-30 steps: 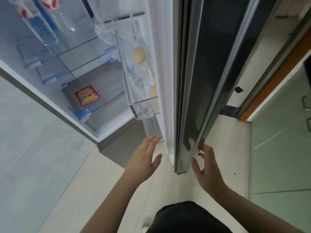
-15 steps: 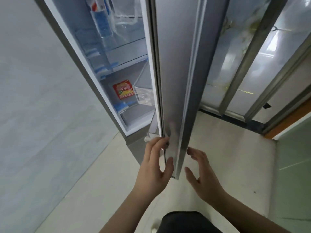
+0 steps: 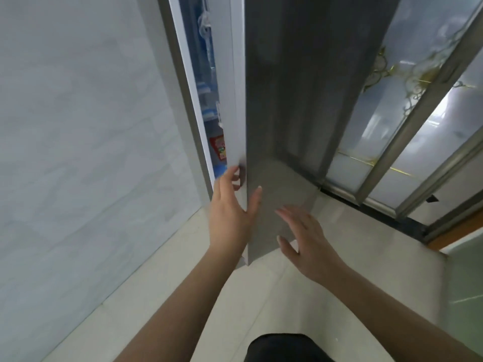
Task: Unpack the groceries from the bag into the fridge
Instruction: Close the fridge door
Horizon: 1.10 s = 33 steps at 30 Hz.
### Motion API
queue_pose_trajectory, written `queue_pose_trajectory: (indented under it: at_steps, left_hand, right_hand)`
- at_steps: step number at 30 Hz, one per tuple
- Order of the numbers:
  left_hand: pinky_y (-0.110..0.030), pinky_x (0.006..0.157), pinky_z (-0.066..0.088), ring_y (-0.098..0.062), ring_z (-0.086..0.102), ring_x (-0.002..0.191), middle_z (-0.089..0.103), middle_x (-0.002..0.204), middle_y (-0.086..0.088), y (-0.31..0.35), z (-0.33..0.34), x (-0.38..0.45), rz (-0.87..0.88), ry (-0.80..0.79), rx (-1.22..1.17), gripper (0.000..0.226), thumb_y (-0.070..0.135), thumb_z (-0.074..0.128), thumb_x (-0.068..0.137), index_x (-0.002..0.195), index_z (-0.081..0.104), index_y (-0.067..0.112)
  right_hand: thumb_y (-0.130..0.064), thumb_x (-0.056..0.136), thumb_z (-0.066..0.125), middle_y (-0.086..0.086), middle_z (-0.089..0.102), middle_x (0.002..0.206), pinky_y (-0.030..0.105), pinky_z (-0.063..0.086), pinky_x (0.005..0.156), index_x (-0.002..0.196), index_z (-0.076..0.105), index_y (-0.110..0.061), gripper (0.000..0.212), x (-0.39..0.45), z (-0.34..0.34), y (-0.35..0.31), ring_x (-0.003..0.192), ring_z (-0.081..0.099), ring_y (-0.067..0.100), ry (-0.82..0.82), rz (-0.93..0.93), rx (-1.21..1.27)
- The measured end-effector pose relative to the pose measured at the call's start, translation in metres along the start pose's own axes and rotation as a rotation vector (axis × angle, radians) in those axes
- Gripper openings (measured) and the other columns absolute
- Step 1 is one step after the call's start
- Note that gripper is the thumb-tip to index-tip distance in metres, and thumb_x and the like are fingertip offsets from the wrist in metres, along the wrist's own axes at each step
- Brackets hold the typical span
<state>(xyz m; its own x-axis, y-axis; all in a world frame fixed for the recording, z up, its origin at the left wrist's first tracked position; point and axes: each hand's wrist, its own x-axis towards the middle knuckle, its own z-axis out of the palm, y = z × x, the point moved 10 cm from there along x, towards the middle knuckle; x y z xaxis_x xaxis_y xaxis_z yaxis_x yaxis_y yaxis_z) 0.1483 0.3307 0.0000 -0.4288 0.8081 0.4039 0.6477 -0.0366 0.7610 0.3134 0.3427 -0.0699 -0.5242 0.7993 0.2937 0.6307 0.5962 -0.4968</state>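
The left hand (image 3: 230, 218) gripped the upright door (image 3: 287, 100) by its edge, the right hand (image 3: 308, 236) open beside its face, fridge (image 3: 196, 113) leftward.

Grey fridge door (image 3: 282, 100), red packet (image 3: 219, 148), gold scrollwork on frosted glass panel (image 3: 402, 82), pale marbled wall (image 3: 78, 131)

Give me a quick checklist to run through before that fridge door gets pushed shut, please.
1. Fingers clear of the closing gap: not ok, the left hand grips the door edge.
2. Right hand free to push: ok, open by the door's outer face.
3. Nothing poking out of the fridge: ok as far as the gap shows; the red packet sits inside.
4. Everything unpacked: cannot tell from this view.
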Motion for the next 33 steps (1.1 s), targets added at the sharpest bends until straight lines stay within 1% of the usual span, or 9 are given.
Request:
queue_pose_trajectory:
  at_steps: [4,8,12,17,21,25,27,30,33]
  left_hand:
    - [-0.022,0.075,0.053,-0.007,0.058,0.096,0.051,0.111,0.014,-0.007,-0.015,0.037,-0.062,-0.010,-0.021,0.045,0.042,0.070,0.086,0.122,0.050,0.024]
    - [-0.011,0.063,0.040,-0.006,0.060,0.087,0.056,0.105,0.011,-0.005,-0.011,0.043,0.002,-0.063,0.022,0.031,0.041,0.068,0.088,0.107,0.047,0.028]
    - [-0.009,0.062,0.038,-0.006,0.058,0.084,0.057,0.100,0.011,-0.012,-0.005,0.039,-0.012,-0.069,0.023,0.028,0.042,0.063,0.092,0.103,0.039,0.033]
    - [-0.009,0.062,0.037,-0.006,0.056,0.084,0.055,0.101,0.010,-0.023,-0.003,0.047,-0.069,-0.058,0.075,0.022,0.039,0.059,0.095,0.103,0.039,0.031]
    - [-0.030,0.069,0.050,-0.009,0.060,0.085,0.060,0.099,0.008,-0.036,-0.009,0.058,-0.096,0.021,0.116,0.021,0.036,0.059,0.095,0.107,0.048,0.022]
    - [-0.028,0.071,0.048,0.004,0.060,0.085,0.059,0.097,0.015,-0.051,-0.017,0.071,-0.185,0.101,0.102,0.020,0.040,0.059,0.094,0.106,0.049,0.028]
    - [-0.030,0.074,0.050,0.004,0.060,0.087,0.058,0.102,0.016,-0.052,-0.020,0.077,-0.176,0.151,0.136,0.022,0.036,0.058,0.095,0.113,0.049,0.028]
    - [-0.033,0.086,0.051,-0.005,0.058,0.104,0.055,0.122,0.009,-0.044,-0.023,0.078,-0.110,0.232,0.191,0.040,0.023,0.058,0.095,0.132,0.043,0.022]
    - [-0.034,0.105,0.042,-0.019,0.048,0.131,0.047,0.145,-0.002,-0.026,-0.015,0.082,0.088,0.212,0.393,0.054,0.016,0.058,0.093,0.143,0.041,0.014]
  right_hand:
    - [-0.037,0.095,0.044,0.006,0.031,0.151,0.044,0.035,0.109,0.146,0.033,-0.019,0.055,0.040,-0.027,-0.024,0.138,0.030,0.022,0.111,-0.078,-0.101]
    - [-0.030,0.093,0.053,0.009,0.026,0.154,0.043,0.034,0.111,0.147,0.031,-0.017,0.060,0.080,-0.052,-0.051,0.141,0.029,0.024,0.238,-0.154,-0.130]
    - [-0.035,0.090,0.056,0.008,0.025,0.155,0.043,0.035,0.109,0.148,0.028,-0.019,0.067,0.105,-0.061,-0.054,0.139,0.031,0.025,0.290,-0.155,-0.166]
    - [-0.030,0.088,0.061,0.011,0.027,0.154,0.043,0.038,0.108,0.148,0.031,-0.016,0.069,0.125,-0.066,-0.045,0.137,0.032,0.026,0.312,-0.190,-0.204]
    - [-0.028,0.088,0.062,0.012,0.028,0.154,0.044,0.031,0.113,0.147,0.034,-0.016,0.067,0.141,-0.057,-0.042,0.140,0.027,0.023,0.287,-0.257,-0.206]
    - [-0.025,0.090,0.058,0.012,0.025,0.155,0.050,0.031,0.112,0.147,0.034,-0.015,0.063,0.161,-0.049,-0.042,0.142,0.025,0.026,0.230,-0.335,-0.147]
    - [-0.025,0.090,0.058,0.011,0.024,0.156,0.050,0.029,0.113,0.148,0.032,-0.015,0.064,0.172,-0.044,-0.041,0.144,0.023,0.027,0.206,-0.364,-0.147]
    - [-0.026,0.091,0.056,0.010,0.020,0.158,0.046,0.019,0.118,0.149,0.029,-0.016,0.065,0.188,-0.036,-0.039,0.146,0.018,0.026,0.158,-0.383,-0.144]
    - [-0.028,0.091,0.056,0.008,0.015,0.160,0.045,0.016,0.118,0.151,0.024,-0.017,0.069,0.205,-0.023,-0.032,0.147,0.014,0.025,0.087,-0.369,-0.155]
